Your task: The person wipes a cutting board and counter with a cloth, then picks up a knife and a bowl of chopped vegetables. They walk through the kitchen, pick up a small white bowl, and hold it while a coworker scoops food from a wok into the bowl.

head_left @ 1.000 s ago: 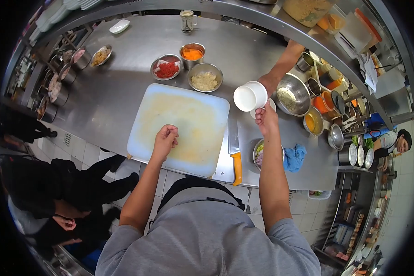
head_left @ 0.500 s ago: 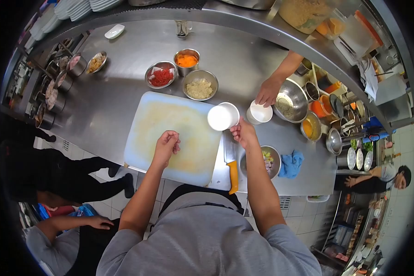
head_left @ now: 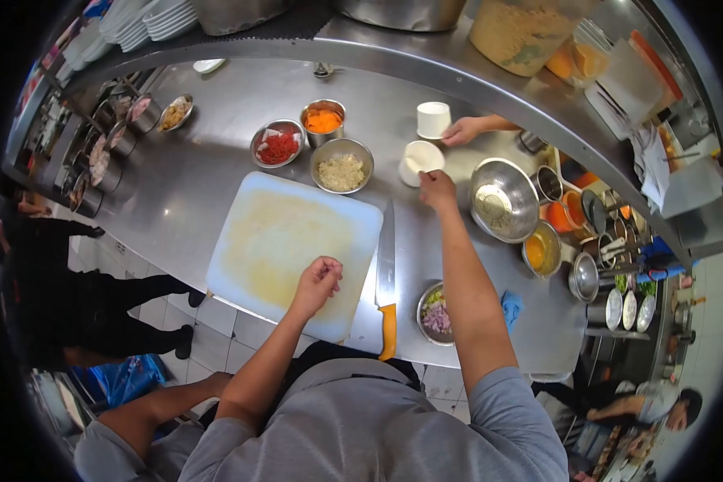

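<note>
Nearest: left hand rests on the near right part of the white cutting board, fingers curled into a loose fist, pressed together, nothing visible in them. Board lies on the steel worktop, its near edge roughly at the worktop's edge. Just right of the board a knife lies flat, orange handle toward the person, blade pointing away, touching nobody. Right of the handle, a small steel bowl of chopped veg, purple and green bits, partly covered by the right forearm; blue cloth peeks out just past the arm. Further out: right hand reaches past the far right corner of the board and sits at the near rim of a white cup standing on the worktop, fingers closed on the rim, exact pinch can't be told. Left of the cup, bowl of pale minced stuff just beyond the board's far edge; behind that, bowl of red pieces and a tin of orange shreds. Right of the cup, big empty steel mixing bowl, then a row of small sauce pots. Farthest: a second white cup with another person's hand touching its right side, arm coming in from the right. More small bowls at the far left edge of the worktop, under the shelf
</note>
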{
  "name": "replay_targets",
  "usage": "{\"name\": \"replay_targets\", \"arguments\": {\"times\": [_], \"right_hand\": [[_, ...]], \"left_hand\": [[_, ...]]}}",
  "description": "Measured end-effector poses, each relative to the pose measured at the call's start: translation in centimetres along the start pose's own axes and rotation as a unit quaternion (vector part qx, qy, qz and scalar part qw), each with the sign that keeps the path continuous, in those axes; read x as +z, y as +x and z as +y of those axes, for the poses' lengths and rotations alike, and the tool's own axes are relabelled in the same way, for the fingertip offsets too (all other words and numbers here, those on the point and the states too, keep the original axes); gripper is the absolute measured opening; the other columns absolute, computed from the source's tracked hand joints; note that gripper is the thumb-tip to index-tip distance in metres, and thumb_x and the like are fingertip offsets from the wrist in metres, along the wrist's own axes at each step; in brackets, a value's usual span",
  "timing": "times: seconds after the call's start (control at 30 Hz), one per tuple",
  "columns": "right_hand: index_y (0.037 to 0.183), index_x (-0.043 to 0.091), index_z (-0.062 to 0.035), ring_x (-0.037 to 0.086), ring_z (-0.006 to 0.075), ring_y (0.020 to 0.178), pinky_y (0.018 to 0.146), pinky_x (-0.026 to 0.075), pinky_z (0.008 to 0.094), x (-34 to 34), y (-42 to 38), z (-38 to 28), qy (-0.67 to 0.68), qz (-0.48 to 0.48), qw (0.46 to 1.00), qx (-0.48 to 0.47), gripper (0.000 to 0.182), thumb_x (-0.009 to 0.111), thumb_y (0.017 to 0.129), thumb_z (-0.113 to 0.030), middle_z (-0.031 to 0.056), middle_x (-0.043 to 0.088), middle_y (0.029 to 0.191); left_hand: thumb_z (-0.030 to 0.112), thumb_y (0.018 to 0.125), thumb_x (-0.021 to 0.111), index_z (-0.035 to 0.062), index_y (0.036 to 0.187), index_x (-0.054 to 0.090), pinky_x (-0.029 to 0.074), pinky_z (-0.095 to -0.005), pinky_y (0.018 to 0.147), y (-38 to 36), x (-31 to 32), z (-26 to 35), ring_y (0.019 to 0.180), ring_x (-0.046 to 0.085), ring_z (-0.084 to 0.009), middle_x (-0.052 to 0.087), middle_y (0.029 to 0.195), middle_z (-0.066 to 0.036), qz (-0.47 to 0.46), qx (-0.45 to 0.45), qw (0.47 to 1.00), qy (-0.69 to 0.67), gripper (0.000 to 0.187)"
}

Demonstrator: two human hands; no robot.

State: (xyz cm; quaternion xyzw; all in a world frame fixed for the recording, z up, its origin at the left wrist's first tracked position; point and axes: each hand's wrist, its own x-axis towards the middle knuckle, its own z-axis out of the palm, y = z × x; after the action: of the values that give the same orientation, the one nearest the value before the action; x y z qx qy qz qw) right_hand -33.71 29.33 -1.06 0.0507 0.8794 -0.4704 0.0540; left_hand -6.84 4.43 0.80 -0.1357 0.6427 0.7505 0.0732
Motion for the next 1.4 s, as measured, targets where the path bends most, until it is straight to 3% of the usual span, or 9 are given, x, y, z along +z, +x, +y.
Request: {"name": "replay_targets", "arguments": {"times": [0.17,0.33,0.4,0.47,0.5,0.63,0.83,1.03,1.4], "right_hand": [[0.105,0.055,-0.0002,0.059,0.0130,0.054,0.046,0.046,0.0256,-1.8,2.9,-1.4,0.086,-0.029,0.994,0.063,0.031,0.060,0.083,-0.022,0.0079,0.063,0.085],[0.125,0.045,-0.0068,0.059,0.0122,0.054,0.045,0.046,0.0258,-3.0,1.3,-2.4,0.001,-0.023,1.000,-0.014,0.046,0.059,0.082,-0.017,0.0101,0.063,0.086],[0.119,0.052,-0.0087,0.063,0.0181,0.064,0.054,0.049,0.0300,-3.2,0.8,-1.8,-0.024,-0.024,0.999,0.013,0.038,0.058,0.082,-0.013,0.0120,0.063,0.088],[0.108,0.060,-0.0077,0.062,0.0263,0.079,0.068,0.049,0.0352,-2.6,1.9,0.2,-0.236,0.150,0.937,-0.209,0.027,0.056,0.082,-0.010,0.0139,0.062,0.088],[0.097,0.066,-0.0070,0.058,0.0321,0.088,0.078,0.045,0.0387,-3.4,1.7,-1.2,-0.152,0.171,0.947,-0.226,0.019,0.054,0.082,-0.008,0.0159,0.061,0.087],[0.096,0.067,-0.0074,0.058,0.0334,0.089,0.079,0.046,0.0389,-4.1,8.9,-0.7,-0.242,0.124,0.917,-0.291,0.020,0.052,0.081,-0.007,0.0183,0.061,0.093],[0.103,0.063,-0.0036,0.057,0.0324,0.103,0.087,0.044,0.0387,-0.3,16.9,0.5,-0.357,-0.008,0.933,-0.036,0.026,0.051,0.083,-0.013,0.0195,0.059,0.109],[0.105,0.063,-0.0046,0.057,0.0298,0.104,0.088,0.044,0.0373,-1.0,21.6,3.8,-0.514,-0.139,0.841,-0.099,0.029,0.050,0.082,-0.015,0.0160,0.060,0.112],[0.100,0.067,-0.0127,0.061,0.0289,0.096,0.082,0.046,0.0369,-1.8,19.8,2.8,-0.433,-0.118,0.891,-0.071,0.027,0.056,0.074,-0.015,0.0130,0.064,0.103]], "left_hand": [[0.012,0.090,0.053,0.0042,0.093,0.052,0.045,-0.0214,0.053,-1.7,-1.6,-1.1,0.060,0.054,-0.0078,0.054,0.075,-0.002,0.047,-0.009,0.998,-0.033,0.008],[0.012,0.090,0.052,0.0043,0.094,0.052,0.046,-0.0219,0.053,-2.5,-3.4,-1.4,0.061,0.054,-0.0085,0.054,0.076,-0.002,0.082,-0.001,0.996,-0.036,0.008],[0.011,0.090,0.052,0.0044,0.094,0.052,0.045,-0.0217,0.053,-2.6,-3.6,-1.3,0.062,0.054,-0.0085,0.054,0.076,-0.002,0.082,0.009,0.996,-0.033,0.008],[0.011,0.090,0.052,0.0046,0.093,0.052,0.044,-0.0212,0.053,-2.3,-3.6,-1.2,0.062,0.054,-0.0083,0.054,0.076,-0.001,0.089,0.022,0.995,-0.025,0.007],[0.011,0.090,0.052,0.0046,0.093,0.052,0.044,-0.0212,0.053,-2.1,-3.5,-1.1,0.062,0.054,-0.0083,0.054,0.076,-0.001,0.088,0.024,0.995,-0.027,0.007],[0.011,0.090,0.052,0.0046,0.092,0.051,0.043,-0.0218,0.053,-2.3,-3.1,0.3,0.061,0.054,-0.0091,0.054,0.074,-0.002,0.112,0.051,0.992,-0.022,0.007],[0.010,0.090,0.051,0.0048,0.091,0.051,0.043,-0.0234,0.053,-4.7,-4.8,-0.2,0.059,0.053,-0.0108,0.054,0.069,-0.003,0.206,0.055,0.976,-0.038,0.006],[0.012,0.091,0.051,0.0051,0.091,0.050,0.042,-0.0226,0.052,-6.2,-7.2,-1.1,0.058,0.051,-0.0099,0.053,0.069,-0.003,0.261,0.052,0.963,-0.041,0.007],[0.013,0.090,0.052,0.0044,0.091,0.051,0.042,-0.0222,0.051,-5.5,-8.9,-0.9,0.059,0.052,-0.0097,0.054,0.072,-0.003,0.298,0.054,0.952,-0.046,0.009]]}}
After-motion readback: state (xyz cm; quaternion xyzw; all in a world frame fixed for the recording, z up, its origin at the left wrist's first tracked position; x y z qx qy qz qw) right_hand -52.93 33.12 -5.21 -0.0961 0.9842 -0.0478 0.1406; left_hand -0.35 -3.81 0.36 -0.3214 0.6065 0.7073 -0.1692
